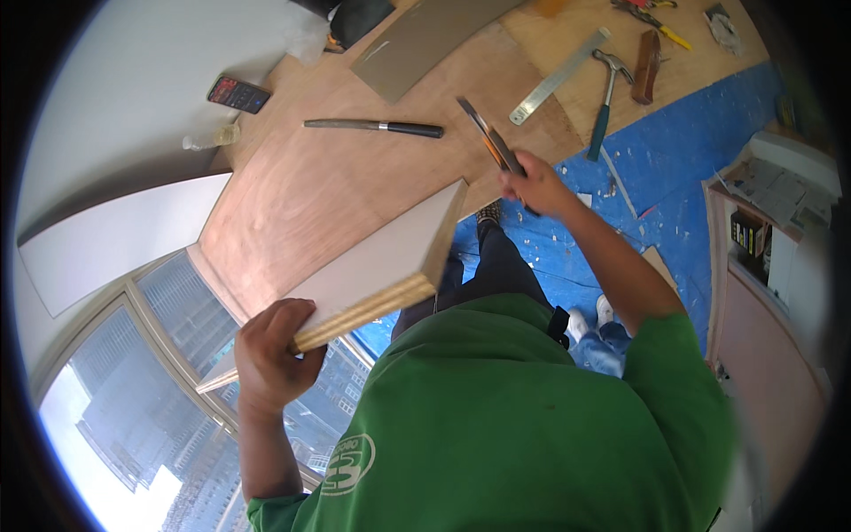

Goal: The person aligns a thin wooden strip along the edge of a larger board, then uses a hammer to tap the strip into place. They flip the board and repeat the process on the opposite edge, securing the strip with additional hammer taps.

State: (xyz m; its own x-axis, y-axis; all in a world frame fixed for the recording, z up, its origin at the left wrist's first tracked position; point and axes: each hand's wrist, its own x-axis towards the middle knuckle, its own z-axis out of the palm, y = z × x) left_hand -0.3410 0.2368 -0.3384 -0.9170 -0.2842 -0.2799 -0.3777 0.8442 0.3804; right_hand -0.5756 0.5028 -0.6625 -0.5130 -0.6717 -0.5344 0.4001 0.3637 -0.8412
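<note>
My left hand (282, 355) grips the near left corner of a thick plywood board (372, 257) with a white face and bare layered edges. The board is tilted in front of my body, its far end near the edge of the wooden worktop (292, 204). To the right of the board, my right hand (534, 184) is closed around a slim black tool (489, 137) with a long flat front and an orange part; its exact kind is unclear. The tool points up and left, apart from the board. A file (372, 127) with a black handle lies on the worktop.
Across the worktop lie a metal ruler (560, 76), a claw hammer (605, 99), a brown wooden block (647, 67), pliers (656, 19) and a phone (238, 93). Blue sheeting (550, 253) covers the floor. Another person's white shoes (590, 321) show at right. Windows (133, 390) stand at left.
</note>
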